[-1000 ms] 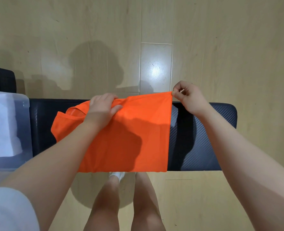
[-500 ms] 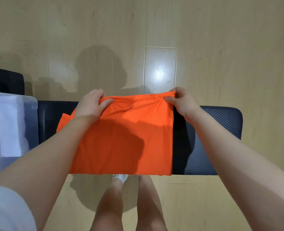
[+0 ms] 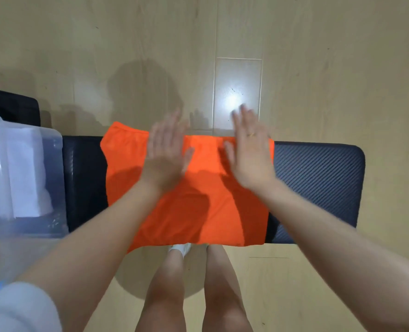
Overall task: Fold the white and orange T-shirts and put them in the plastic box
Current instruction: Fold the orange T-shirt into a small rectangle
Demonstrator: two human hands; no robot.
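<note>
left hand (image 3: 166, 155) flat, spread, empty | right hand (image 3: 250, 153) likewise | shirt (image 3: 198, 207) half-folded on bench (image 3: 318, 183) | risk: left sleeve bunches, fold skews | box (image 3: 54, 178) holds white shirt (image 3: 26, 176)

Right part of dark bench (image 3: 318, 183) bare, free to pass. Left end blocked by plastic box (image 3: 54, 188) (white T-shirt (image 3: 23, 178) already inside, top open). Middle covered by orange T-shirt (image 3: 198, 212). Floor (image 3: 318, 68) beyond bench open.
</note>
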